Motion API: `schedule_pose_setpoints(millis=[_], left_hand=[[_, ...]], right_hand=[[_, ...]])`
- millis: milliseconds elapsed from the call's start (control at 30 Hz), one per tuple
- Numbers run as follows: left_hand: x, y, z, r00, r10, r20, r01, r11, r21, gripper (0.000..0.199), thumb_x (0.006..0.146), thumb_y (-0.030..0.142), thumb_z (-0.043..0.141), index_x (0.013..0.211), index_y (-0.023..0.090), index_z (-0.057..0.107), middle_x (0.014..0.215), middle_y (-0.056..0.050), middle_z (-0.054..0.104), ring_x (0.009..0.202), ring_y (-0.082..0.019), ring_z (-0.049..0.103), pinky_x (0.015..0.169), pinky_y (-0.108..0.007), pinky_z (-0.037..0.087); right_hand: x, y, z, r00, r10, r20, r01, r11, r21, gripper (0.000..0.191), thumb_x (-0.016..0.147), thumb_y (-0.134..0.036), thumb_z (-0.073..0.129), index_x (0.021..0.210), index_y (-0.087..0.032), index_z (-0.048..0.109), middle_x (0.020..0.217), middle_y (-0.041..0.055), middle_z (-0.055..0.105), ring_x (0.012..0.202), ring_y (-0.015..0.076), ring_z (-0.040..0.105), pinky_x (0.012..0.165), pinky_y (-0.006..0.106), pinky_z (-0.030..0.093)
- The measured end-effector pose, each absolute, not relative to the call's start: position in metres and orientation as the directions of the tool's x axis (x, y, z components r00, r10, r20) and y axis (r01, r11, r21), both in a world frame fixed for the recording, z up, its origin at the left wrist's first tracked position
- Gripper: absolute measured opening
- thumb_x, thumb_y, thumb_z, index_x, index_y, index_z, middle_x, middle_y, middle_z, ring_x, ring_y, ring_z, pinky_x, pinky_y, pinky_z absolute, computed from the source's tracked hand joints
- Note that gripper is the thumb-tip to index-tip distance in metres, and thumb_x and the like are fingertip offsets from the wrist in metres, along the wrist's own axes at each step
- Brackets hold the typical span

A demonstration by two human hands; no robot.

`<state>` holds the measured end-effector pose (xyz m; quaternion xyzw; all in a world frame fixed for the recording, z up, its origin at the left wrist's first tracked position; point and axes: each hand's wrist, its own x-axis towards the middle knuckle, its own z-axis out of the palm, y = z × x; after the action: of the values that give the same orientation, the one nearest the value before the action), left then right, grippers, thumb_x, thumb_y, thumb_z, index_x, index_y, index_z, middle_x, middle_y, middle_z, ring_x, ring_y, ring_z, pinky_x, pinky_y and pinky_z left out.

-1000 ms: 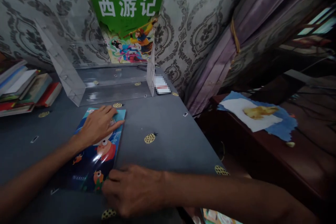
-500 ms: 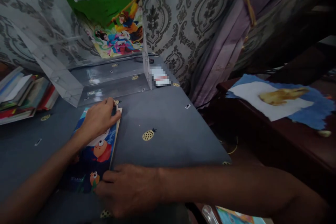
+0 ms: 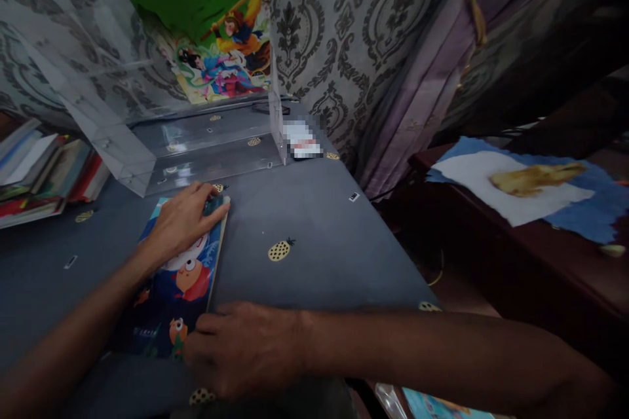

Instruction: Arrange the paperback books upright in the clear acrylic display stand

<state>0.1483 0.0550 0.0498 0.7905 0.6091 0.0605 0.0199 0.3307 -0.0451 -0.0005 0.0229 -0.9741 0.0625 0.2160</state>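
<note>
A dark blue picture book (image 3: 162, 314) with cartoon fish on its cover lies on the grey tabletop. Across its upper part rests my left hand (image 3: 184, 216), fingers stretched and thumb spread towards the right edge. My right hand (image 3: 240, 350) is closed at the lower right corner of the book, its fingers curled against that corner. The fingertips of this hand are partly hidden and dim.
Behind the book stands a clear acrylic rack (image 3: 135, 167) holding a green book (image 3: 196, 19). A pile of books (image 3: 44, 170) is at the left. A pixelated white item (image 3: 302, 141) sits right of the rack. Blue cloth and white paper (image 3: 515, 193) lie on a brown surface.
The view has shifted slightly. My left thumb stands a little further from the fingers. Both hands and the book have otherwise stayed in nearly the same place.
</note>
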Motion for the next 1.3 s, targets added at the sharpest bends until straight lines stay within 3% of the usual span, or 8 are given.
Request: schedule_pose_setpoints(millis=[200,400,567,767,1033,1133,1200,1300], left_hand=[[0.131,0.045,0.034,0.403,0.905,0.139,0.903,-0.417,0.1,0.042,0.103,0.047,0.044,0.129,0.021,0.063,0.111,-0.01,0.062,0.102,-0.028,0.062,0.084,-0.041,0.052],[0.133,0.04,0.029,0.464,0.879,0.114,0.886,-0.46,-0.061,0.036,0.106,0.033,0.038,0.121,0.02,0.069,0.112,-0.014,0.061,0.101,-0.028,0.057,0.077,-0.038,0.053],[0.114,0.044,0.024,0.531,0.833,0.153,0.839,-0.542,0.041,0.04,0.106,0.033,0.037,0.132,0.02,0.064,0.119,-0.013,0.062,0.105,-0.027,0.058,0.09,-0.043,0.053],[0.063,0.028,0.013,0.264,0.943,0.203,0.956,-0.284,0.074,0.053,0.102,0.047,0.038,0.135,0.014,0.063,0.135,-0.021,0.06,0.122,-0.04,0.056,0.096,-0.057,0.05],[0.043,0.009,0.016,0.071,0.988,0.134,0.935,-0.113,0.336,0.061,0.094,0.051,0.039,0.141,0.016,0.056,0.128,-0.016,0.067,0.12,-0.037,0.06,0.106,-0.056,0.045],[0.04,0.014,0.017,0.006,0.991,0.135,0.84,-0.078,0.537,0.058,0.088,0.051,0.049,0.136,0.019,0.057,0.123,-0.012,0.07,0.117,-0.034,0.062,0.107,-0.053,0.046],[0.036,0.017,0.018,-0.078,0.991,0.112,0.713,-0.023,0.7,0.058,0.082,0.049,0.057,0.132,0.019,0.058,0.119,-0.012,0.071,0.113,-0.033,0.065,0.102,-0.049,0.051],[0.036,0.016,0.021,-0.227,0.973,-0.043,0.428,0.14,0.893,0.061,0.074,0.044,0.071,0.128,0.018,0.06,0.11,-0.011,0.072,0.094,-0.028,0.07,0.077,-0.038,0.059]], right_hand=[[0.333,-0.045,0.003,-0.922,-0.006,0.388,-0.048,0.994,-0.097,0.02,0.104,-0.021,0.053,0.094,-0.016,0.069,0.102,0.0064,0.067,0.081,0.0151,0.055,0.059,0.028,0.044],[0.332,-0.046,0.004,-0.929,0.029,0.37,-0.011,0.994,-0.105,0.018,0.104,-0.024,0.054,0.097,-0.017,0.069,0.097,0.0033,0.065,0.08,0.0147,0.054,0.057,0.029,0.039],[0.332,-0.047,0.007,-0.934,0.087,0.346,0.042,0.99,-0.136,0.019,0.105,-0.031,0.055,0.098,-0.019,0.068,0.093,0.0007,0.065,0.078,0.014,0.052,0.056,0.03,0.037],[0.332,-0.058,0.003,-0.883,0.176,0.436,0.126,0.982,-0.141,0.019,0.102,-0.033,0.059,0.09,-0.019,0.064,0.08,-0.0012,0.061,0.072,0.0139,0.051,0.054,0.031,0.032],[0.324,-0.07,-0.007,-0.85,0.234,0.472,0.211,0.972,-0.1,0.017,0.101,-0.025,0.062,0.084,-0.02,0.061,0.074,-0.001,0.059,0.071,0.0144,0.051,0.058,0.029,0.038],[0.323,-0.071,-0.005,-0.863,0.229,0.45,0.214,0.973,-0.085,0.014,0.1,-0.018,0.062,0.086,-0.02,0.061,0.076,-0.0008,0.06,0.072,0.0147,0.051,0.057,0.028,0.039],[0.324,-0.07,-0.004,-0.865,0.226,0.447,0.207,0.974,-0.091,0.012,0.099,-0.017,0.064,0.087,-0.019,0.062,0.077,-0.0007,0.06,0.072,0.0146,0.051,0.057,0.028,0.039],[0.329,-0.07,-0.002,-0.849,0.243,0.468,0.22,0.97,-0.103,0.008,0.099,-0.018,0.065,0.091,-0.018,0.065,0.077,-0.0009,0.06,0.07,0.0144,0.051,0.058,0.029,0.04]])
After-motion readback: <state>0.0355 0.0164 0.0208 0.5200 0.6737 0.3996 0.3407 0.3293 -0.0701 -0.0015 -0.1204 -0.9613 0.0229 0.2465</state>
